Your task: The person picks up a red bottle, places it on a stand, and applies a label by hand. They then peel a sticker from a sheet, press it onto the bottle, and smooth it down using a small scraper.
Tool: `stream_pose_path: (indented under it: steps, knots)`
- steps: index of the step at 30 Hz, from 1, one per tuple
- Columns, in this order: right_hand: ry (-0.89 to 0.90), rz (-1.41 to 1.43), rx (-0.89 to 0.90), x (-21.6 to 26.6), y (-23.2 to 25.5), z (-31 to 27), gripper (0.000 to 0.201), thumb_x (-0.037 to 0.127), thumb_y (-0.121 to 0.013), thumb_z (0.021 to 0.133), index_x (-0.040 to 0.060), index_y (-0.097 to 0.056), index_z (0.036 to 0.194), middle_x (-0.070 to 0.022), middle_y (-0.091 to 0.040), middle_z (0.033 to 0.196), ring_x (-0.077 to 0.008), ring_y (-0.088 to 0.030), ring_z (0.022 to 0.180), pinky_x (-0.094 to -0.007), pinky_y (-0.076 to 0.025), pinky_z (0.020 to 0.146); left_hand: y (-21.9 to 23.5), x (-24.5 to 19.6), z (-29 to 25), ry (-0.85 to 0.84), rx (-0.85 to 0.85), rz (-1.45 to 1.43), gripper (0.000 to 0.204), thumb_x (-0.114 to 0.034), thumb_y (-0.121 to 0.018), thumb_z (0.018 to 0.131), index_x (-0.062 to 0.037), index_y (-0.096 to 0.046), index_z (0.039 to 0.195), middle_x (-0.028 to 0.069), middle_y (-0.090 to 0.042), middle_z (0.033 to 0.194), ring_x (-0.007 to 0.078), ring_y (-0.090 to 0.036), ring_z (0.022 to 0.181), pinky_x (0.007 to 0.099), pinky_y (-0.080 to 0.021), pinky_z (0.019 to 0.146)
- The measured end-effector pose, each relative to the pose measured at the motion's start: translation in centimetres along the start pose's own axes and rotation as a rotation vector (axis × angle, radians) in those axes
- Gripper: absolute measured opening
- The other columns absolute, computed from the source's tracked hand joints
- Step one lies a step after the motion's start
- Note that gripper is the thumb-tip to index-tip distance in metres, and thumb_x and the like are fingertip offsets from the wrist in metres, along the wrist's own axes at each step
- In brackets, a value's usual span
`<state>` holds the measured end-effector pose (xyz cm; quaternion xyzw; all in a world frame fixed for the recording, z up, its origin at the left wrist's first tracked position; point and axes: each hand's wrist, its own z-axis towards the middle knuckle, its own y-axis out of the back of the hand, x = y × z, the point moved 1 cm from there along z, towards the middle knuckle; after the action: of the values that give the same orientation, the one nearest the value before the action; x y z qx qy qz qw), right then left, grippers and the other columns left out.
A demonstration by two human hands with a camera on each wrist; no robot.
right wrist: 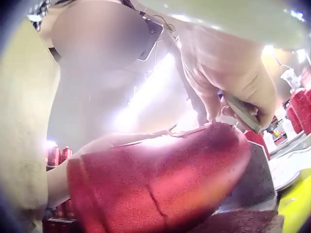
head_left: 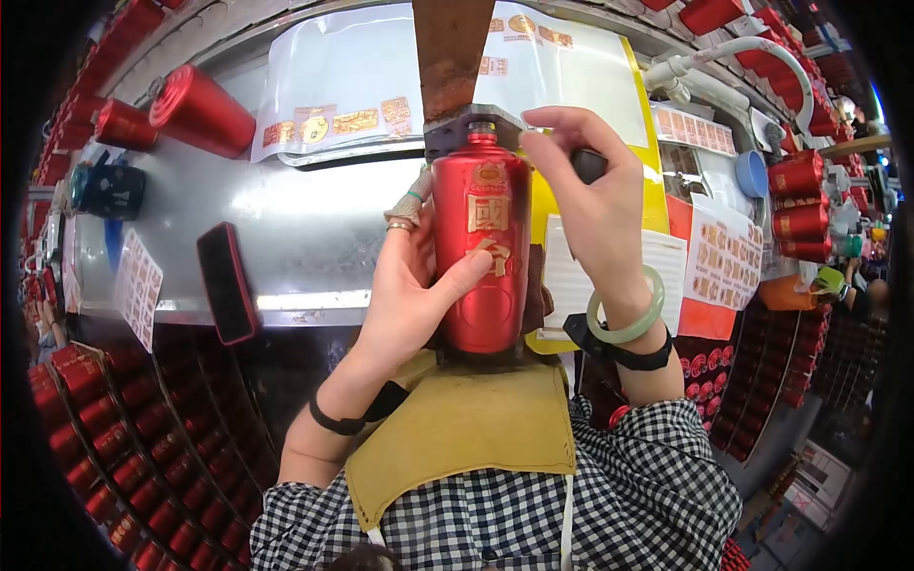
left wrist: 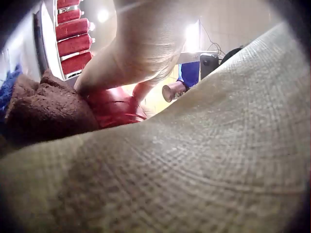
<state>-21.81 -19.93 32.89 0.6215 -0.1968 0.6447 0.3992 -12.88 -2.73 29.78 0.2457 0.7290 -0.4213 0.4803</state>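
A red bottle [head_left: 482, 257] with raised gold characters lies with its neck pointing away, close to a dark metal plate [head_left: 466, 124]. My left hand [head_left: 409, 285] grips its left side, the thumb across the front and a cloth wrap on one finger. My right hand [head_left: 595, 200] hovers by the bottle's neck, thumb and index finger stretched toward it. Its other fingers curl round a dark rounded tool [head_left: 588, 166], which shows as a flat greyish piece [right wrist: 243, 112] in the right wrist view. A brown cloth [left wrist: 48, 109] lies against the bottle.
A wooden beam [head_left: 455, 48] rises behind the plate. Sheets of gold stickers [head_left: 347, 122] cover the bench's far side. At the left are a phone [head_left: 227, 284], a dark jar [head_left: 107, 188] and more red bottles [head_left: 202, 112]. A blue cup [head_left: 751, 174] and a curved white pipe [head_left: 752, 48] stand right.
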Motion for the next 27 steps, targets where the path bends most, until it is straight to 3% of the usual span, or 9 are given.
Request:
stream_pose_path:
  steps: [7, 8, 14, 18, 20, 27]
  knots:
    - [-0.251, 0.265, 0.075, -0.7, -0.8, -3.3, 0.039, 0.009, -0.067, 0.101, 0.002, -0.059, 0.139, 0.0077, -0.046, 0.082, -0.0017, -0.042, 0.077, -0.0184, -0.034, 0.069, 0.3, -0.7, 1.8, -0.059, -0.071, -0.01, 0.073, -0.012, -0.066, 0.102, 0.0036, -0.022, 0.16, 0.0197, -0.042, 0.155, 0.0225, -0.046, 0.141, 0.0389, -0.042, 0.116]
    - [-0.289, 0.36, 0.105, -0.9, -0.8, -3.6, 0.051, 0.01, -0.075, 0.095, 0.0027, -0.053, 0.141, 0.0005, -0.06, 0.101, -0.006, -0.054, 0.088, -0.0234, -0.046, 0.078, 0.3, -0.8, 1.9, -0.043, -0.082, 0.037, 0.072, -0.012, -0.066, 0.102, 0.0042, -0.024, 0.159, 0.0198, -0.043, 0.154, 0.022, -0.048, 0.139, 0.0382, -0.042, 0.116]
    - [-0.355, 0.285, 0.149, -1.6, -0.8, -3.9, 0.057, 0.008, -0.076, 0.094, 0.001, -0.049, 0.145, -0.0034, -0.063, 0.109, -0.009, -0.06, 0.099, -0.0248, -0.049, 0.086, 0.4, -0.4, 2.0, -0.049, -0.085, 0.002, 0.07, -0.013, -0.066, 0.102, 0.0049, -0.028, 0.158, 0.0194, -0.047, 0.152, 0.0211, -0.05, 0.138, 0.0373, -0.043, 0.115]
    - [-0.367, 0.396, 0.122, -1.1, -1.2, -3.8, 0.056, 0.009, -0.076, 0.093, 0.0009, -0.051, 0.143, -0.003, -0.063, 0.108, -0.0082, -0.059, 0.097, -0.0243, -0.049, 0.084, 0.4, -0.4, 2.3, -0.034, -0.106, -0.057, 0.071, -0.013, -0.068, 0.101, 0.0054, -0.029, 0.158, 0.0199, -0.05, 0.149, 0.0211, -0.052, 0.135, 0.037, -0.045, 0.113]
    - [-0.316, 0.365, 0.104, -1.2, -1.3, -3.9, 0.057, 0.011, -0.079, 0.092, 0.001, -0.053, 0.142, 0.0007, -0.059, 0.099, -0.0059, -0.053, 0.088, -0.0222, -0.045, 0.077, 0.2, -0.4, 2.3, -0.073, -0.099, 0.125, 0.072, -0.013, -0.07, 0.1, 0.0068, -0.029, 0.157, 0.0204, -0.052, 0.145, 0.0211, -0.054, 0.132, 0.0367, -0.048, 0.11]
    - [-0.354, 0.281, 0.1, -1.5, -1.1, -4.0, 0.061, 0.014, -0.082, 0.089, 0.0008, -0.053, 0.141, 0.0033, -0.053, 0.093, -0.0052, -0.048, 0.085, -0.0216, -0.042, 0.075, 0.2, -0.2, 2.4, -0.095, -0.088, 0.049, 0.074, -0.013, -0.071, 0.099, 0.009, -0.029, 0.156, 0.0212, -0.051, 0.145, 0.0216, -0.055, 0.131, 0.0368, -0.049, 0.109]
